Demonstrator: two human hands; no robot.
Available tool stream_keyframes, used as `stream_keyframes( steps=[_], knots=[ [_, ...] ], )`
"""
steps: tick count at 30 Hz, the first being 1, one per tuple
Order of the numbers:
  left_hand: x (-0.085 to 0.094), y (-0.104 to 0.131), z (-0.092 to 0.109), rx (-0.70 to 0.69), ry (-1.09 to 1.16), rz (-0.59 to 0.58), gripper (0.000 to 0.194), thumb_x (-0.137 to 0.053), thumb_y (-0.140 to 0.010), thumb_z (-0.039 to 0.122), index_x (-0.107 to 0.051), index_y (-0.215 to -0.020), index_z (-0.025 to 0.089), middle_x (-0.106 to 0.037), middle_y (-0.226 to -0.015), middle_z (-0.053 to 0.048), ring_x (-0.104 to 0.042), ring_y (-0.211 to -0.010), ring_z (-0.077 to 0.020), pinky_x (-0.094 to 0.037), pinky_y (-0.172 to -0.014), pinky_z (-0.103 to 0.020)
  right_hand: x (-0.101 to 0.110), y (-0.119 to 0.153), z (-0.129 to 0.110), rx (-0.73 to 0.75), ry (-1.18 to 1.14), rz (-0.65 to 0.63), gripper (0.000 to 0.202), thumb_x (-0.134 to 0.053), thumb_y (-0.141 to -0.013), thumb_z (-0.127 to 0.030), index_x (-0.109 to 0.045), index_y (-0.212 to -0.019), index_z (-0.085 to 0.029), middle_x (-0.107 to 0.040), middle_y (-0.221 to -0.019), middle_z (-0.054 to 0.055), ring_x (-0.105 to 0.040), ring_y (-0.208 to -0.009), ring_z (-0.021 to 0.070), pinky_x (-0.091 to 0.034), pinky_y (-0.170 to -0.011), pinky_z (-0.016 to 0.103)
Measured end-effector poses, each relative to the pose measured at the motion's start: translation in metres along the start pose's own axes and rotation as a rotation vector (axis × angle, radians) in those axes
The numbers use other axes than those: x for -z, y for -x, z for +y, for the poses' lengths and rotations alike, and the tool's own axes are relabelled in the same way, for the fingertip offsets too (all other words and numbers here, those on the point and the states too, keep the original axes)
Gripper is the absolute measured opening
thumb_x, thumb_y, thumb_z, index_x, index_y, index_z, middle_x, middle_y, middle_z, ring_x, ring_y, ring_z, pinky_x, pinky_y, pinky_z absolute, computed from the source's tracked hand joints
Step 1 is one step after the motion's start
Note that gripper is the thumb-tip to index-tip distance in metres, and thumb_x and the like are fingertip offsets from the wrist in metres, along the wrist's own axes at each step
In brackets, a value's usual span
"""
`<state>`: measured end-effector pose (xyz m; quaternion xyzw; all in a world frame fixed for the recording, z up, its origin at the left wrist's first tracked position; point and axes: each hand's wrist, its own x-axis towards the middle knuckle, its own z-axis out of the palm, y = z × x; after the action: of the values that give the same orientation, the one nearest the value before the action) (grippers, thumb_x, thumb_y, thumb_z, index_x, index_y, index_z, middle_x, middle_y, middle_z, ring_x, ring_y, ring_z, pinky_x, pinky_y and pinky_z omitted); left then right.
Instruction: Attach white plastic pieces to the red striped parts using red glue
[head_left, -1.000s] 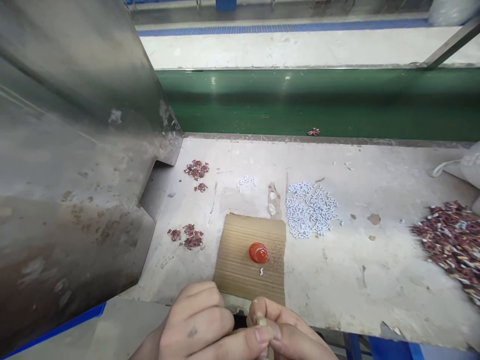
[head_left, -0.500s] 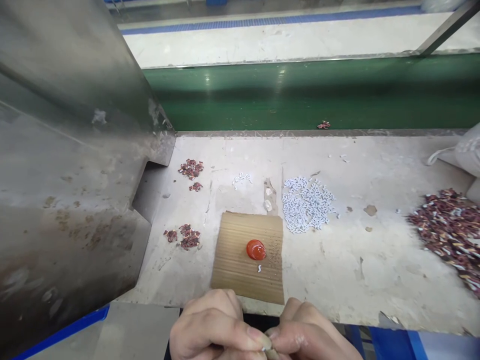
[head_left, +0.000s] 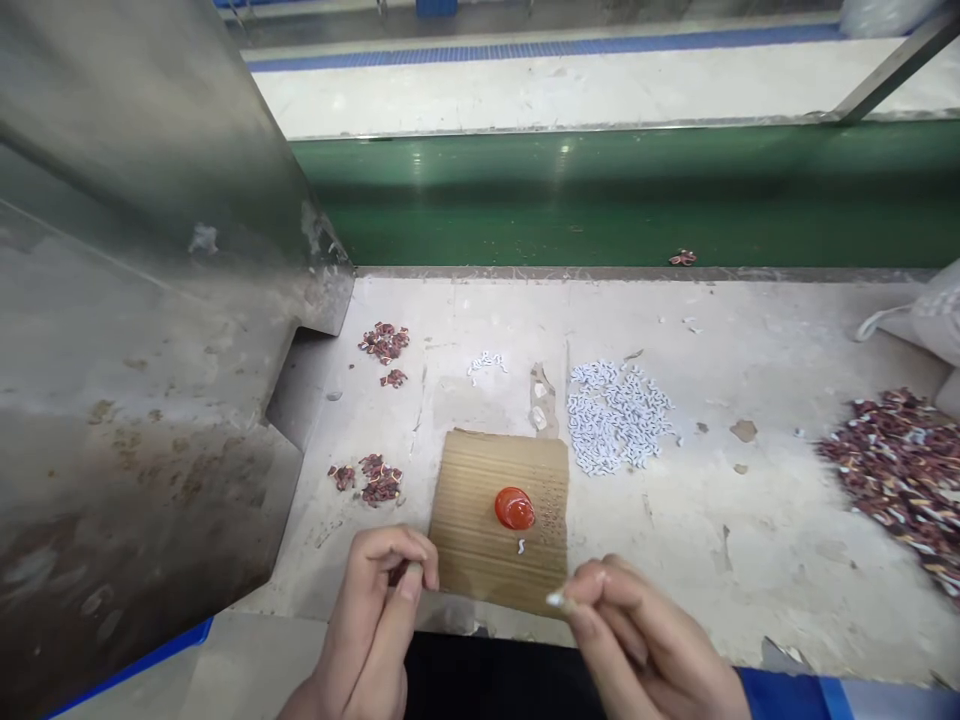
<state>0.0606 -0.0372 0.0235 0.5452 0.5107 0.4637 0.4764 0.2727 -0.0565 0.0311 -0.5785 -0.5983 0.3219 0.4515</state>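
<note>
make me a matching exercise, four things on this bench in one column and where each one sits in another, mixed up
Things:
1. red blob
2. white pieces pile
3. large dark red pile
4. left hand

Places:
A. far right of the bench
B. on the cardboard sheet
C. at the near edge, left of the cardboard
D. just right of the cardboard's far corner

Pairs: 1-B, 2-D, 3-A, 4-C

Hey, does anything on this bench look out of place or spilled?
One small red-brown piece lies alone on the green belt, apart from the sorted piles. The bench surface is chipped and flaking.
</note>
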Motion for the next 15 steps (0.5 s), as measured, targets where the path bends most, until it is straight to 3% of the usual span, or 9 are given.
stream_keyframes(
  steps=[4, 6, 10, 15],
  knots=[
    [0.032, -0.007, -0.012, -0.006, -0.427, -0.226, 0.032, -0.044, -0.106, 0.012, -0.062, -0.125, 0.030, -0.072, -0.118, -0.004, -0.070, -0.112, -0.0176, -0.056, -0.099, -0.027, 0.019, -0.017, 0.034, 0.117, 0.265, -0.062, 0.011, -0.058, -0.104, -0.016, -0.066, -0.106, -0.023, -0.050, -0.071, -0.005, -0.047, -0.048, 0.0117, -0.042, -0.047, 0.024],
    [0.041, -0.008, -0.016, -0.068, -0.491, -0.243, 0.033, -0.048, -0.103, 0.008, -0.065, -0.121, 0.029, -0.075, -0.123, -0.005, -0.072, -0.116, -0.0201, -0.058, -0.102, -0.031, 0.022, -0.021, 0.042, 0.142, 0.305, -0.082, 0.014, -0.059, -0.103, -0.013, -0.066, -0.110, -0.023, -0.056, -0.075, -0.003, -0.050, -0.051, 0.0121, -0.042, -0.050, 0.025],
    [0.040, -0.008, -0.017, -0.138, -0.460, -0.079, 0.024, -0.065, -0.094, 0.006, -0.071, -0.104, 0.027, -0.078, -0.116, -0.004, -0.077, -0.108, -0.0217, -0.063, -0.095, -0.031, 0.020, -0.022, 0.045, 0.179, 0.368, -0.121, 0.016, -0.058, -0.103, -0.012, -0.064, -0.113, -0.022, -0.062, -0.079, -0.001, -0.056, -0.054, 0.0136, -0.043, -0.052, 0.026],
    [0.028, -0.006, -0.014, 0.137, -0.181, 0.139, 0.020, -0.078, -0.086, 0.011, -0.069, -0.098, 0.025, -0.080, -0.087, 0.001, -0.081, -0.083, -0.0188, -0.067, -0.084, -0.025, 0.017, -0.022, 0.044, 0.189, 0.394, -0.154, 0.014, -0.055, -0.105, -0.013, -0.063, -0.112, -0.023, -0.064, -0.081, 0.000, -0.057, -0.055, 0.0137, -0.044, -0.053, 0.026]
  ],
)
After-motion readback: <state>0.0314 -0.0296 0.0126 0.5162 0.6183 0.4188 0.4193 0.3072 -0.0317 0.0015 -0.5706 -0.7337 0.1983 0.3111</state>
